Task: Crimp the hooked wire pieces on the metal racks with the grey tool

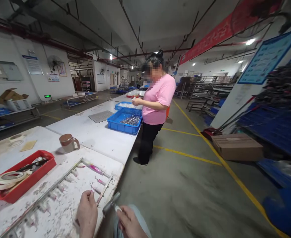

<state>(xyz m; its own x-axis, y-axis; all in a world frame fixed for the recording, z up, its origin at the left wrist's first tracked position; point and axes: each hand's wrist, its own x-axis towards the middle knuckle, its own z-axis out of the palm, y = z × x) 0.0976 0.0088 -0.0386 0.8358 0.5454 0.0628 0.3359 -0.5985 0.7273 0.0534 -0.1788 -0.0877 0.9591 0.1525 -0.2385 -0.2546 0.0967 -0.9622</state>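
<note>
My right hand (pixel 130 220) is closed around the pale handle of a hammer (pixel 112 203), whose grey metal head hangs just past the table's edge. My left hand (pixel 87 211), fingers pinched together, holds a thin, dark wire-like piece (pixel 91 187) over the table; its exact kind is too small to tell. Close by lies a long metal frame (pixel 68 172) with several small pink-and-white pieces (pixel 61 187) along it. A larger pink piece (pixel 95 169) and a smaller pink piece (pixel 101 181) sit at its far end.
A red tray (pixel 42 170) with tape rolls stands at left, near a brown-and-white mug (pixel 67 142). Farther along the white table (pixel 86 132) are a grey mat (pixel 100 116) and a blue crate (pixel 122 127) of small shiny parts. A person in pink (pixel 157 99) stands beside it.
</note>
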